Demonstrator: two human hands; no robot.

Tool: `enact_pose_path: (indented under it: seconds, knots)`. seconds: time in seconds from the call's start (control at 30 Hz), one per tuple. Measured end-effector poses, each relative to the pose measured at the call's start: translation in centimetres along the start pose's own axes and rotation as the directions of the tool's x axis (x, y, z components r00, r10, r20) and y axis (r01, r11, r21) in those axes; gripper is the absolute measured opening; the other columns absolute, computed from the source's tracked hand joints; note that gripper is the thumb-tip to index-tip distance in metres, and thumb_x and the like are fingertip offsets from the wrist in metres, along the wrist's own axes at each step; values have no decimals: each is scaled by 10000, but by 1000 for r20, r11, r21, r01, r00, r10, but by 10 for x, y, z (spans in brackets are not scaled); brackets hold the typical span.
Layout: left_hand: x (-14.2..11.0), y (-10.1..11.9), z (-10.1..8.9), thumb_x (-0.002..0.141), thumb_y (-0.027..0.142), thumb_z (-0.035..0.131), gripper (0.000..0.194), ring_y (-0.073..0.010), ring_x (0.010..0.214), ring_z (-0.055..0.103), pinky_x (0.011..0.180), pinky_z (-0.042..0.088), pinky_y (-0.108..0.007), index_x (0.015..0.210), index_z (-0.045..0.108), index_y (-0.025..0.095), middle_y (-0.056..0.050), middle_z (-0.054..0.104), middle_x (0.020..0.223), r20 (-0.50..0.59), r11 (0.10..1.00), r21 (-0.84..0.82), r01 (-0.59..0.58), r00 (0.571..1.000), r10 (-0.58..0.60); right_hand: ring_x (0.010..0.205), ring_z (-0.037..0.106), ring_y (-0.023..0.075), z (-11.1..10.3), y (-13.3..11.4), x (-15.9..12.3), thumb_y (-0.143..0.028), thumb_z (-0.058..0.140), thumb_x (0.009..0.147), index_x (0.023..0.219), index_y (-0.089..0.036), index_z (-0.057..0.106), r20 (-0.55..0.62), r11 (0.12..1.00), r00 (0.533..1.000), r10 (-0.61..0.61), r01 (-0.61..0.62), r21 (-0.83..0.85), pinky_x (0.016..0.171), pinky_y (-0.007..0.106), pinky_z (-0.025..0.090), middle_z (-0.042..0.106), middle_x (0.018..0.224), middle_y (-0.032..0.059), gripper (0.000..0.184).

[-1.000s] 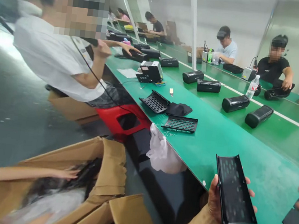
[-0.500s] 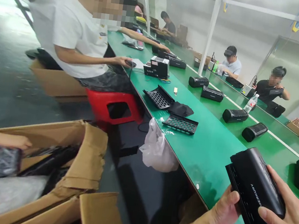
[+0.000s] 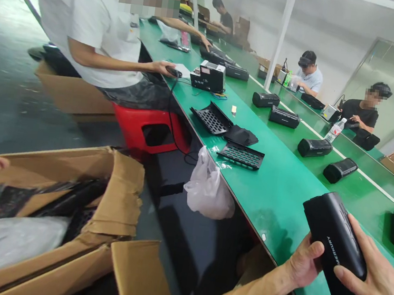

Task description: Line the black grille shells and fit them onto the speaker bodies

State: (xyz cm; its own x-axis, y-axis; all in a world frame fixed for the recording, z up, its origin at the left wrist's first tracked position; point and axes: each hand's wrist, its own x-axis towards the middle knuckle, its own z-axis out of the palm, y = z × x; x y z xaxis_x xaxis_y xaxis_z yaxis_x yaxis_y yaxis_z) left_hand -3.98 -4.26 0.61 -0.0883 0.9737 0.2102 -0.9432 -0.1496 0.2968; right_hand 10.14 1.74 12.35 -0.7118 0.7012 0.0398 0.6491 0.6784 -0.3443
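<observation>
Both my hands hold a black speaker (image 3: 337,232) with white MERKURY lettering, tilted above the near edge of the green bench. My left hand (image 3: 307,259) grips its left side, thumb up and fingers partly hidden behind it. Around the right side wraps my right hand (image 3: 365,268), its thumb lying on the front face near the lettering. Farther along the bench lie a curved black grille panel (image 3: 212,118), a flatter slotted panel (image 3: 242,155) and some black sheets (image 3: 241,135).
Several black speakers (image 3: 314,147) stand along the far strip of the bench, near a water bottle (image 3: 335,130). A white plastic bag (image 3: 209,192) hangs at the bench edge. On the left is an open cardboard box (image 3: 122,196); a co-worker sits on a red stool (image 3: 127,127).
The panel that stood away from the speaker's left side now sits flush against it. Another person's hands at the box have lifted a wrapped item leftward.
</observation>
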Motion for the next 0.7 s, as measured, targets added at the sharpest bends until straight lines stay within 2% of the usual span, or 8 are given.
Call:
enact_pose_path:
  seconds: [0.17,0.23,0.3,0.4,0.5,0.57,0.63,0.7]
  knots:
    - [11,3,-3,665,570,968,871,-429,1289,665,1117,486,-543,1384,685,168,-179,754,1310,-102,1000,15,8,995,-7,1381,603,411,-14,5,11,-654,650,944,1743,-304,157,106,994,994,-22,10,107,1087,581,550,491,1625,170,1002]
    - [17,10,0,645,541,984,900,-425,1269,676,1108,497,-546,1403,671,170,-168,761,1298,-142,999,35,-12,990,16,1481,495,435,-16,10,0,-674,702,904,1738,-304,166,30,988,999,-12,7,154,1148,612,493,386,1701,164,1058]
    - [23,18,3,630,545,988,938,-420,1258,684,1096,512,-551,1429,651,188,-151,764,1302,-181,998,49,-34,983,42,1541,398,465,-4,13,-18,-697,758,847,1732,-314,158,-127,980,990,66,-40,197,1167,650,458,288,1746,160,1136]
    - [28,22,6,621,574,984,971,-406,1246,695,1079,532,-548,1447,632,206,-138,773,1288,-221,995,91,-41,973,60,1538,383,483,34,14,-39,-693,802,810,1708,-312,157,-353,958,917,186,-90,271,1166,698,424,278,1726,179,1169]
    - [30,15,6,639,598,967,943,-396,1252,695,1091,532,-540,1430,642,202,-137,780,1269,-239,988,154,-24,969,61,1487,442,468,67,10,-38,-619,824,816,1592,-275,320,-598,962,781,180,-13,272,1174,710,384,405,1614,197,987]
    - [32,8,6,666,621,942,914,-398,1276,682,1116,516,-551,1425,649,205,-139,775,1284,-230,981,195,1,972,45,1446,483,449,75,9,-31,-567,826,819,1489,-262,410,-685,965,712,151,42,257,1168,697,388,484,1524,190,846]
    - [37,7,4,686,635,921,913,-404,1308,664,1148,488,-577,1447,636,218,-141,762,1319,-189,968,245,53,982,-6,1417,513,432,71,12,-27,-534,817,831,1427,-266,451,-701,960,698,147,71,271,1153,677,412,525,1470,177,749]
    - [45,18,2,675,679,905,969,-409,1338,645,1174,462,-597,1485,608,238,-147,741,1363,-132,942,320,103,989,-63,1416,520,418,59,19,-30,-511,813,843,1402,-276,473,-688,946,709,154,96,311,1142,648,436,533,1473,169,696]
